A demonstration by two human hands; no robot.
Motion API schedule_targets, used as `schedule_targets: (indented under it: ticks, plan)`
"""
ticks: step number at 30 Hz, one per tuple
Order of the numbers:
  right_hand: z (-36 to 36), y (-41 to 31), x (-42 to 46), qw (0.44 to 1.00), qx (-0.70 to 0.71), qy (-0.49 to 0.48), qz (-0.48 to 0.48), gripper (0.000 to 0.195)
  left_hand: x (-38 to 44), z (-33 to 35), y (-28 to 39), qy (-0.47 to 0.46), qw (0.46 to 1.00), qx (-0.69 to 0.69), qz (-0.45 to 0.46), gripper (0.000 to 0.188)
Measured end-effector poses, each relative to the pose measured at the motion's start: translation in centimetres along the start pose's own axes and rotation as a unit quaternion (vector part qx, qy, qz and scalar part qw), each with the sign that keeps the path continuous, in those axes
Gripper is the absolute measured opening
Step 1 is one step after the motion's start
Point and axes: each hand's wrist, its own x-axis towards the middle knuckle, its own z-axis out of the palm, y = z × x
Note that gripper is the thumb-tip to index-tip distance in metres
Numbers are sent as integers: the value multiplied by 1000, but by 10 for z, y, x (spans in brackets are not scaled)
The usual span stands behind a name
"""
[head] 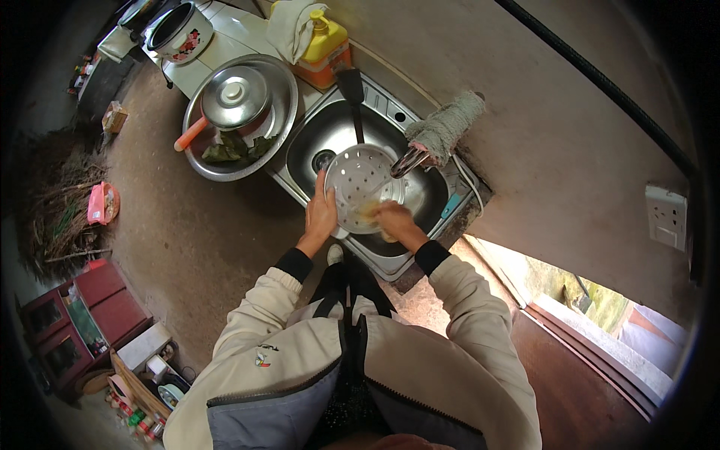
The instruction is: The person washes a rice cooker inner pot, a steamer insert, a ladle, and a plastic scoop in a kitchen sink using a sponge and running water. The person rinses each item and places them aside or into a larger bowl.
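Note:
My left hand [320, 212] grips the left rim of a round perforated metal steamer tray [355, 179], tilted over the sink [306, 138]. Against the tray's lower right part, my right hand [397, 220] is closed on a yellowish scrubber [368, 212], blurred by motion. A tap spout [409, 163], its body wrapped in greyish cloth [450, 125], reaches over the tray, and a thin stream of water seems to fall from it. Behind the tray, a dark spatula [353, 93] leans on the sink's far edge.
Left of the sink, a large metal basin [194, 160] holds a lidded pot [235, 97] and dark green leaves [225, 149]. Beyond stand a yellow-orange pump jug [326, 48] and a flowered pot [185, 42]. A turquoise-handled tool [450, 206] lies at the sink's right rim.

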Motion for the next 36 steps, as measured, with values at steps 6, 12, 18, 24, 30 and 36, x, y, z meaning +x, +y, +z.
schedule_targets:
  ticks: [6, 12, 18, 24, 30, 36]
  plan:
    - [26, 55, 55, 965, 83, 233, 90, 29, -3, 20, -10, -61, 995, -62, -47, 55]
    - [20, -13, 12, 997, 42, -3, -62, 17, 9, 0, -22, -58, 997, -26, -52, 59]
    - [19, 13, 36, 984, 13, 177, 19, 24, 15, 10, -40, -57, 997, -55, 2, 62]
    - [20, 9, 10, 996, 7, 66, 64, 26, 13, -5, -34, -84, 995, -53, -12, 61]
    - [-1, -17, 67, 881, 409, 213, 104, 30, 22, 39, -63, -137, 972, -193, 5, 53]
    - [-14, -61, 50, 871, 472, -91, 98, 40, 47, 6, -41, -213, 924, -253, -192, 57]
